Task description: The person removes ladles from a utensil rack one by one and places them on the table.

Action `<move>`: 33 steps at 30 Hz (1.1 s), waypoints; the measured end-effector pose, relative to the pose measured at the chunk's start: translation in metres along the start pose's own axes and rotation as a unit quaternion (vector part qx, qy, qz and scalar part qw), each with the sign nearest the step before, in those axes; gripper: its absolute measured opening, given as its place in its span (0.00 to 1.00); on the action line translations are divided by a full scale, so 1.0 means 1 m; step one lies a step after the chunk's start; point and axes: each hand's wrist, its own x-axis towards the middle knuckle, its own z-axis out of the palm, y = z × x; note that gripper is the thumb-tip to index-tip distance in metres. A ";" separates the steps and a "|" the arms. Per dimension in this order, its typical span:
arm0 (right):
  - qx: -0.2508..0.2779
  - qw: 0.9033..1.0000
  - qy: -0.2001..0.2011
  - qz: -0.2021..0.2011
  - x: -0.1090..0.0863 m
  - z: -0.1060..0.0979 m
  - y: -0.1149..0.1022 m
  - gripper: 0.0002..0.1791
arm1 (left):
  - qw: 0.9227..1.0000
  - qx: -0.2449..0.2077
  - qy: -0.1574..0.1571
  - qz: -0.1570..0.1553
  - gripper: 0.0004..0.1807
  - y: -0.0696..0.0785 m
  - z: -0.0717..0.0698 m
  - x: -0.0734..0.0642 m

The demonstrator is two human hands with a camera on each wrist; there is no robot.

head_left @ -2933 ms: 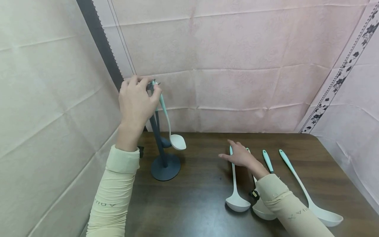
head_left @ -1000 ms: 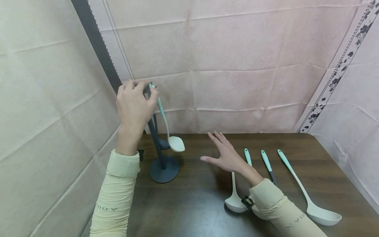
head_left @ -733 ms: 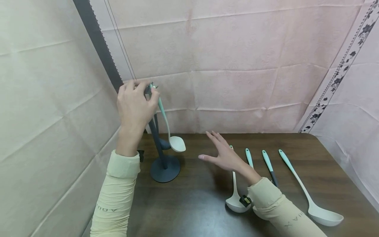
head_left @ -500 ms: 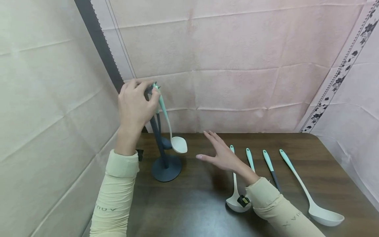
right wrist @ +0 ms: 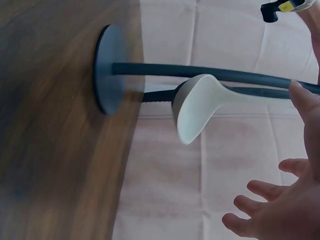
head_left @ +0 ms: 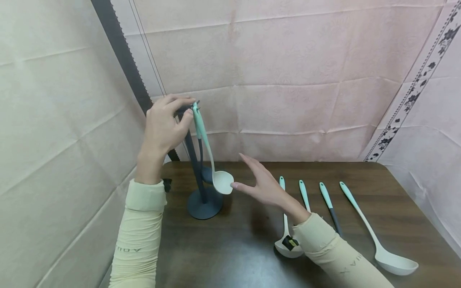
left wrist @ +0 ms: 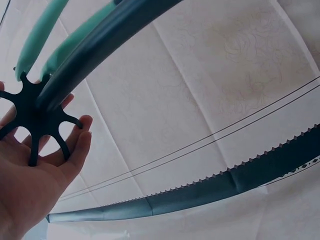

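Note:
My left hand [head_left: 163, 124] grips the top of a dark blue utensil stand [head_left: 203, 210] at the table's left. The left wrist view shows its fingers curled about the stand's star-shaped hook top [left wrist: 37, 112]. From it hangs a white ladle [head_left: 222, 182] with a mint handle, bowl downward. A dark-headed utensil [head_left: 207, 175], also mint-handled, hangs behind that ladle and is partly hidden. My right hand [head_left: 264, 186] is open, fingers spread, its thumb tip right at the bowl's edge in the head view. In the right wrist view the ladle bowl [right wrist: 195, 107] hangs in front of the pole.
Right of the stand, a white ladle [head_left: 286, 248], a mint-handled utensil [head_left: 304, 194], a dark-shafted one [head_left: 335, 220] and a large white ladle [head_left: 394, 262] lie in a row on the brown table [head_left: 223, 256]. My right sleeve covers parts of them. Cloth walls [head_left: 288, 120] enclose the table.
My right hand has moved left, from over the nearest lying ladle to beside the hanging ladle. The stand's top has turned in my left hand, bringing the hanging ladle rightward and nearer.

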 end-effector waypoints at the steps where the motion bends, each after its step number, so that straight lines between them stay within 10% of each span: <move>1: -0.001 1.000 0.003 -0.001 0.001 0.000 -0.002 0.53 | 1.000 -0.001 -0.002 0.000 0.22 0.000 0.000 0.000; 33: 0.027 0.996 0.066 -0.046 0.037 0.007 -0.051 0.43 | 0.999 0.012 0.018 0.032 0.23 0.000 0.002 -0.003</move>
